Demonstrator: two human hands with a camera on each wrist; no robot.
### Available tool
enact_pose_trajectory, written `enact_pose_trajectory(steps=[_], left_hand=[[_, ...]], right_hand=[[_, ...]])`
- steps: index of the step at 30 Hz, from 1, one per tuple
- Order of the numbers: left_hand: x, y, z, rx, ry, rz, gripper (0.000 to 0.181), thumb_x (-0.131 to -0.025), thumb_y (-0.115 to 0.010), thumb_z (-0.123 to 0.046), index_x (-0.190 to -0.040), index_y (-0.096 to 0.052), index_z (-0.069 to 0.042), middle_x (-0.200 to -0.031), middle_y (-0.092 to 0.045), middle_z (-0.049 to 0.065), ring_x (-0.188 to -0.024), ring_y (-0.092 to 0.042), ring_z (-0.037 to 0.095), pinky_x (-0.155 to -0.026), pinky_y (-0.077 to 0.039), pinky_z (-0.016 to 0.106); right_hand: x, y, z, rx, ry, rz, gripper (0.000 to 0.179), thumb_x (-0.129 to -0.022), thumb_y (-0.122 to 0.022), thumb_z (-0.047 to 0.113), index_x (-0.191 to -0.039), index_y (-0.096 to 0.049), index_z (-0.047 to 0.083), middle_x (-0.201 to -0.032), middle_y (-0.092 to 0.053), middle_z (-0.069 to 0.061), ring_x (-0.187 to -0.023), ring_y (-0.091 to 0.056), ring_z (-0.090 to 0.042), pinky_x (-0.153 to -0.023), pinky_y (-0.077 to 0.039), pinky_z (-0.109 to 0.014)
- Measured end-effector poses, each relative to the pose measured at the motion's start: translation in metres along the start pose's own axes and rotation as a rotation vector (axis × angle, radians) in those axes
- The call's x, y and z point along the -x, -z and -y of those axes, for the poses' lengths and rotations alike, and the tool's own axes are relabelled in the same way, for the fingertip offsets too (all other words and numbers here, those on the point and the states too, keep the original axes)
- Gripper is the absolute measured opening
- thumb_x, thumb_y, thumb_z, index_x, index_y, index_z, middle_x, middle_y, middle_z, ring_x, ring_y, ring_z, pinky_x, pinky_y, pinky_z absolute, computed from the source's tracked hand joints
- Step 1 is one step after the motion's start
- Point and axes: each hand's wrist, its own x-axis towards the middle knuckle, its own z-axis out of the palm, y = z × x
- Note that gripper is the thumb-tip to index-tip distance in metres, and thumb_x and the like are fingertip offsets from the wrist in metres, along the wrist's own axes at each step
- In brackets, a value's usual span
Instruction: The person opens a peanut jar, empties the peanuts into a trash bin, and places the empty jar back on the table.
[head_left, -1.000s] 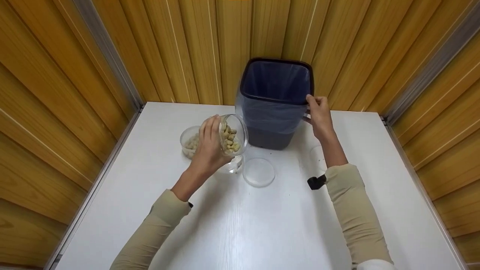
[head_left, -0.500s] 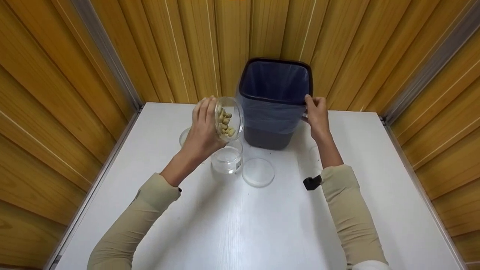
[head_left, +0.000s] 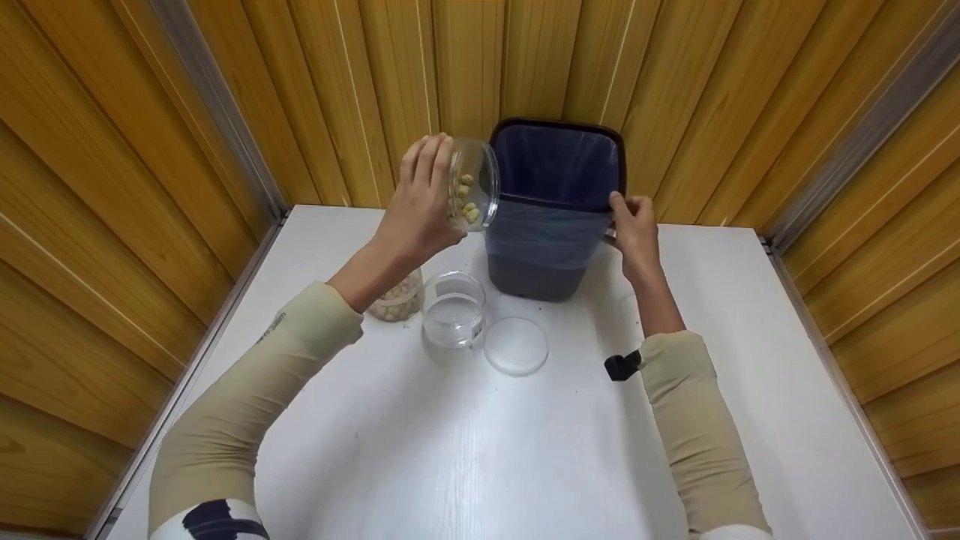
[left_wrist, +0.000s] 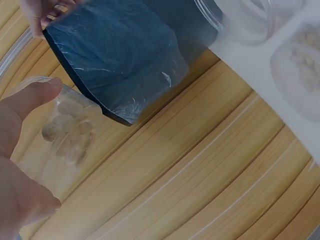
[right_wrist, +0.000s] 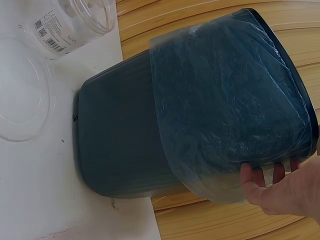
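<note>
1. Blue-grey plastic bin (head_left: 536, 283) stands upright on the white table (head_left: 465, 465), between the two hands; over its dark rim (head_left: 555, 201) a translucent liner bag (head_left: 536, 234) is folded outward, probably so that the mouth is held wide and the bag cannot slip inside

2. Left hand (head_left: 418, 206) grips a clear jar (head_left: 484, 187) with its fingers wrapped round the closed end, which leaves the open end free; the jar lies almost on its side, mouth toward the bin, though whether it touches the rim cannot be told

3. Yellow-green nuggets (head_left: 468, 202), perhaps coated nuts, rest inside that jar against its lower wall, seemingly because the tilt is not steep enough to spill them

4. Right hand (head_left: 636, 225) pinches the bin's near corner at the rim, fingers against the liner outside, likely to steady a light bin

5. Below the left hand stands a labelled clear jar (head_left: 450, 335), upright, with a round lid (head_left: 516, 345) flat just beside it; under the left forearm, partly hidden, sits a container of pale pieces (head_left: 396, 309), apparently set aside from the bin
</note>
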Motion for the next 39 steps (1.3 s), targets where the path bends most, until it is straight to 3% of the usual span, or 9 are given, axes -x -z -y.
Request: enact_pose_trajectory(steps=[6, 13, 17, 23, 26, 29, 33, 35, 39], left_hand=[[-0.035, 0.011, 0.003, -0.144, -0.105, 0.027, 0.11, -0.069, -0.089, -0.017, -0.154, -0.024, 0.008, -0.157, -0.029, 0.028, -0.147, -0.024, 0.044, -0.126, -0.015, 0.039], [-0.072, 0.016, 0.008, -0.306, -0.039, 0.196, 0.111, -0.076, -0.085, -0.023, -0.157, -0.015, 0.006, -0.16, -0.023, 0.027, -0.149, -0.019, 0.043, -0.127, -0.009, 0.042], [-0.087, 0.011, 0.008, -0.407, -0.075, 0.23, 0.107, -0.079, -0.081, -0.02, -0.157, -0.013, 0.006, -0.161, -0.021, 0.028, -0.15, -0.019, 0.044, -0.127, -0.007, 0.044], [-0.096, 0.0, 0.009, -0.565, -0.191, 0.216, 0.094, -0.083, -0.071, -0.008, -0.157, -0.016, 0.007, -0.16, -0.025, 0.029, -0.148, -0.023, 0.045, -0.126, -0.015, 0.045], [-0.097, -0.004, 0.01, -0.582, -0.212, 0.215, 0.09, -0.085, -0.069, -0.007, -0.157, -0.016, 0.008, -0.16, -0.026, 0.029, -0.148, -0.024, 0.044, -0.125, -0.018, 0.046], [-0.098, -0.005, 0.011, -0.579, -0.211, 0.211, 0.091, -0.091, -0.072, -0.02, -0.157, -0.017, 0.008, -0.159, -0.027, 0.029, -0.148, -0.024, 0.044, -0.125, -0.019, 0.047], [-0.1, -0.003, 0.012, -0.602, -0.226, 0.205, 0.09, -0.09, -0.073, -0.015, -0.157, -0.017, 0.008, -0.16, -0.027, 0.028, -0.148, -0.025, 0.044, -0.125, -0.02, 0.047], [-0.101, -0.003, 0.011, -0.615, -0.246, 0.208, 0.088, -0.086, -0.068, -0.001, -0.157, -0.017, 0.008, -0.16, -0.027, 0.028, -0.149, -0.025, 0.044, -0.125, -0.02, 0.047], [-0.102, -0.005, 0.007, -0.632, -0.273, 0.206, 0.087, -0.088, -0.068, -0.001, -0.157, -0.016, 0.008, -0.161, -0.026, 0.027, -0.149, -0.025, 0.043, -0.125, -0.02, 0.046]], right_hand=[[0.001, -0.002, 0.0, -0.007, -0.016, -0.006, 0.034, -0.104, -0.053, 0.04, -0.121, -0.043, 0.012, -0.104, -0.046, -0.003, -0.094, -0.051, -0.015, -0.097, -0.05, -0.044], [0.012, -0.006, 0.016, 0.011, -0.032, 0.01, 0.026, -0.106, -0.05, 0.034, -0.117, -0.042, 0.012, -0.103, -0.044, -0.003, -0.095, -0.049, -0.015, -0.099, -0.05, -0.043], [0.025, -0.006, 0.028, 0.014, -0.022, 0.014, 0.025, -0.106, -0.049, 0.031, -0.117, -0.042, 0.009, -0.102, -0.044, -0.004, -0.094, -0.049, -0.016, -0.102, -0.047, -0.048], [0.032, -0.009, 0.031, 0.011, -0.029, 0.012, 0.031, -0.106, -0.049, 0.031, -0.123, -0.041, 0.006, -0.104, -0.045, -0.004, -0.096, -0.051, -0.016, -0.104, -0.047, -0.049], [0.028, -0.011, 0.026, 0.014, -0.047, 0.002, 0.034, -0.106, -0.05, 0.031, -0.125, -0.041, 0.005, -0.105, -0.045, -0.004, -0.096, -0.05, -0.016, -0.103, -0.049, -0.046], [0.016, -0.014, 0.017, 0.008, -0.054, 0.004, 0.036, -0.106, -0.051, 0.034, -0.127, -0.042, 0.006, -0.105, -0.046, -0.003, -0.096, -0.05, -0.015, -0.101, -0.049, -0.045], [0.003, -0.016, 0.01, -0.006, -0.034, 0.006, 0.038, -0.105, -0.052, 0.037, -0.127, -0.043, 0.008, -0.105, -0.047, -0.003, -0.095, -0.05, -0.014, -0.1, -0.05, -0.044], [0.0, -0.016, 0.008, -0.007, -0.027, 0.0, 0.039, -0.105, -0.053, 0.038, -0.127, -0.043, 0.008, -0.105, -0.047, -0.003, -0.096, -0.051, -0.014, -0.1, -0.05, -0.044], [0.0, -0.013, 0.006, 0.013, -0.026, -0.012, 0.04, -0.104, -0.053, 0.041, -0.126, -0.043, 0.009, -0.107, -0.047, -0.003, -0.097, -0.051, -0.015, -0.102, -0.05, -0.045]])
